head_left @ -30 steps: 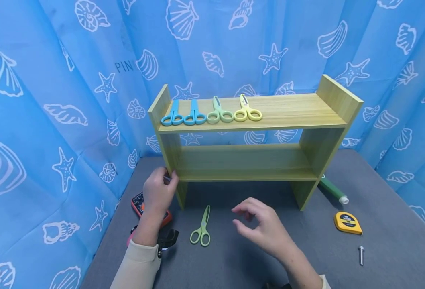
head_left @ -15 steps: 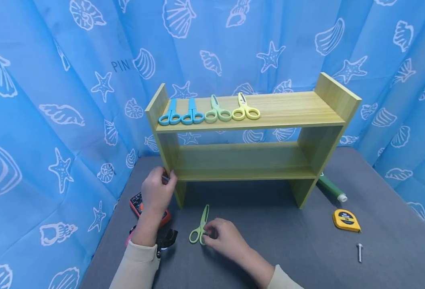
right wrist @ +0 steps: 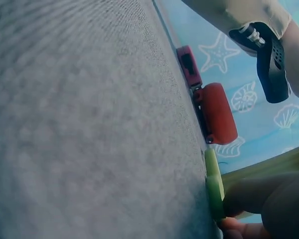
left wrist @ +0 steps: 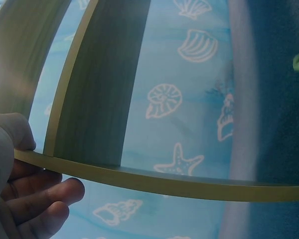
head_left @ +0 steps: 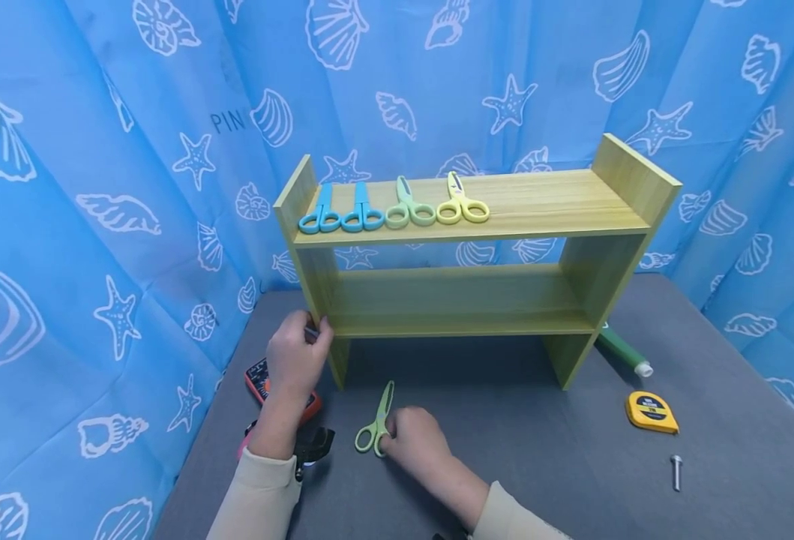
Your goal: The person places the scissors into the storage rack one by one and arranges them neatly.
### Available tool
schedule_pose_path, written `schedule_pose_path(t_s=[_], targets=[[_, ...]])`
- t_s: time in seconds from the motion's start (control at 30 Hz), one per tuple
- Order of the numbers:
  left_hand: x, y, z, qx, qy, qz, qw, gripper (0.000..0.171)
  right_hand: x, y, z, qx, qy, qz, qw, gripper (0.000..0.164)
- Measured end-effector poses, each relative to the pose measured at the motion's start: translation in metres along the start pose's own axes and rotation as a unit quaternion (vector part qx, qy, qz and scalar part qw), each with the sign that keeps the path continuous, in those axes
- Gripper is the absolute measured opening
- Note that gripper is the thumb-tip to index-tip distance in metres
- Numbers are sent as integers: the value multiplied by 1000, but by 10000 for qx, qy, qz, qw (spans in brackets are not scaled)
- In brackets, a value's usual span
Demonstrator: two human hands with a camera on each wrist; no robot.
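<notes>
My left hand (head_left: 294, 361) grips the left side panel of a wooden shelf (head_left: 552, 201), thumb inside and fingers outside, as the left wrist view (left wrist: 25, 174) confirms. Light green scissors (head_left: 379, 424) lie on the table in front of the shelf, blades pointing away. My right hand (head_left: 420, 444) pinches their right handle loop; in the right wrist view thumb and finger meet at the green handle (right wrist: 215, 191). On the top board lie two blue scissors (head_left: 325, 196), pale green scissors (head_left: 405, 193) and yellow scissors (head_left: 456, 196), side by side, handles toward me.
An orange-red multimeter (head_left: 257, 381) lies left of the shelf, partly behind my left forearm, near a mostly hidden pink item (head_left: 242, 448). To the right are a green tube (head_left: 621, 352), a yellow tape measure (head_left: 651, 412) and a metal bolt (head_left: 676, 475). A blue curtain (head_left: 167, 247) surrounds the table.
My right hand has moved left and down to the light green scissors, and its fingers have closed on a handle loop. The left hand stays on the shelf panel.
</notes>
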State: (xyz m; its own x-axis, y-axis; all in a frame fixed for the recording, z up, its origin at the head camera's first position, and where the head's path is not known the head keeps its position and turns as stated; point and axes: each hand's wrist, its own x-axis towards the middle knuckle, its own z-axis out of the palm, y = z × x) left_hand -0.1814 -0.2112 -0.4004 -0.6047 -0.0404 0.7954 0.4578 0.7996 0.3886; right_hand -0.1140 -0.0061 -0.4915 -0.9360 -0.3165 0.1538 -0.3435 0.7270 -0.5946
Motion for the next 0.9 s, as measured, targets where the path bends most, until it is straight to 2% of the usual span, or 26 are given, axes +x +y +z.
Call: schedule_pose_path(t_s=[0.23,0.57,0.9], targets=[[-1,0,0,-54,-42,-5,10000,13,-10,4,-16,138,-71,248,9996,14],[0,1,0,-71,-29,65,9999,13,-38,16,-67,435,-66,431,9981,10],[0,1,-1,-65,-69,1,10000,12,-69,12,-116,553,-158,600,9965,14]])
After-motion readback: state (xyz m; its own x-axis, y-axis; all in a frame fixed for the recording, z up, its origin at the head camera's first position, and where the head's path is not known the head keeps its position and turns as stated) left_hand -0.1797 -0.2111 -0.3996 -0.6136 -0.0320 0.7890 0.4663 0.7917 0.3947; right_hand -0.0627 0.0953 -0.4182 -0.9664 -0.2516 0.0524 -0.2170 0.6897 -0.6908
